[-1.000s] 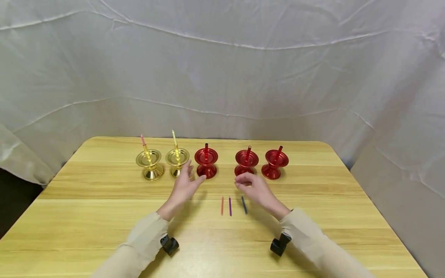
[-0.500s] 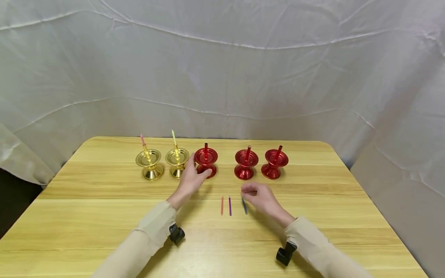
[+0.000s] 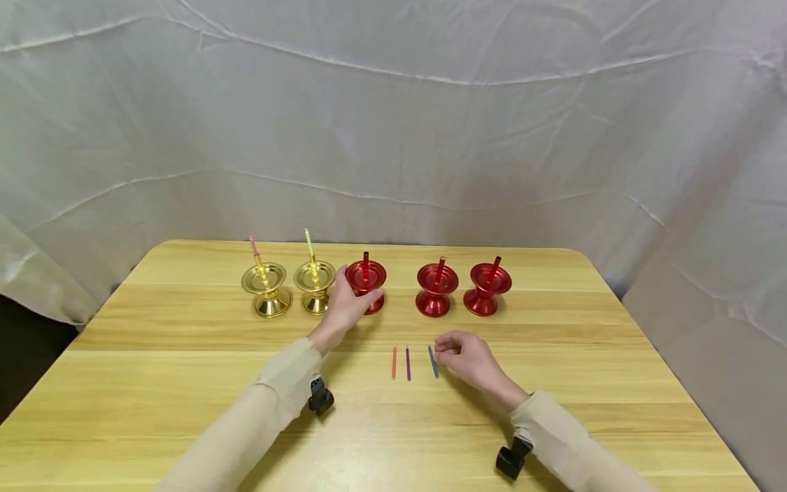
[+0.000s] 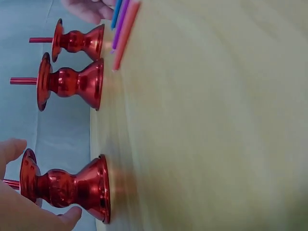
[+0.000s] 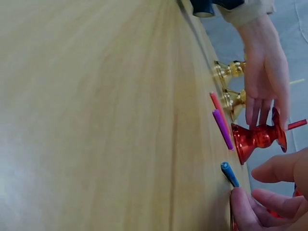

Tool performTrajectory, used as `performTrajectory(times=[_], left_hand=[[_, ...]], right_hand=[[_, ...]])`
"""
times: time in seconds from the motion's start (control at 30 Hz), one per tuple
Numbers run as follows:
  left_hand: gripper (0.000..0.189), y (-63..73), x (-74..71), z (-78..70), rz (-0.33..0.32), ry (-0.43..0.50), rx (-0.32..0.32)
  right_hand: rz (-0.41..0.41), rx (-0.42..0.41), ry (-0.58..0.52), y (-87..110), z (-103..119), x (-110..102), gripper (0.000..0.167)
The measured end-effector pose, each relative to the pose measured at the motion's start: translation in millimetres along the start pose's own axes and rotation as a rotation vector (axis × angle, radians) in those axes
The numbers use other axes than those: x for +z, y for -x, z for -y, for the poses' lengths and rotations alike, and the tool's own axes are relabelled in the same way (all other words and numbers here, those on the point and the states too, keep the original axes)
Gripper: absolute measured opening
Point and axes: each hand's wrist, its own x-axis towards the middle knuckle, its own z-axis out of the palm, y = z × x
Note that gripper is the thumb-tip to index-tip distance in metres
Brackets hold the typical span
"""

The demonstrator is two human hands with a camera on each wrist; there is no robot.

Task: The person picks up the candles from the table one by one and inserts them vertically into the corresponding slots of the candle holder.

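Observation:
My left hand (image 3: 346, 302) reaches around the left side of a red candle holder (image 3: 367, 273), its thumb in front of the stem and a finger near the dish rim. In the left wrist view that holder (image 4: 62, 187) stands between thumb and finger; whether they touch it I cannot tell. My right hand (image 3: 468, 359) is low over the table beside a blue candle (image 3: 433, 362), thumb and index finger apart. In the right wrist view the thumb is close to the blue candle (image 5: 230, 174), which lies flat. An orange candle (image 3: 394, 363) and a purple candle (image 3: 408, 363) lie left of it.
Two gold candle holders (image 3: 272, 305) stand at the left, one with a pink candle (image 3: 254, 246) and one with a yellow candle (image 3: 309, 242). Two more red candle holders (image 3: 435, 302) stand at the right. A pale cloth (image 3: 393, 137) hangs behind the wooden table (image 3: 184, 383).
My left hand has moved right and forward to the red candle holder, away from the gold one. My right hand has come down and slightly right beside the blue candle.

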Motion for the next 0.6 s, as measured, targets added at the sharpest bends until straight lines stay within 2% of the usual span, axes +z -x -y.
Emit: performTrajectory(times=[0.17,0.37,0.5,0.6], left_hand=[[0.091,-5.5,2.4,0.1,-0.045,0.034,-0.02],[0.09,-7.0,4.8,4.0,-0.069,0.072,0.014],[0.088,-8.2,5.2,4.3,-0.081,0.085,0.014],[0.086,-8.8,4.6,4.3,-0.083,0.096,0.013]], right_hand=[[-0.029,0.015,0.069,0.9,3.3,3.5,0.014],[0.008,-0.003,0.14,-1.2,7.6,7.6,0.01],[0.027,-0.014,0.182,-3.6,9.6,9.1,0.008],[0.044,-0.028,0.2,-6.3,11.5,10.2,0.019]])
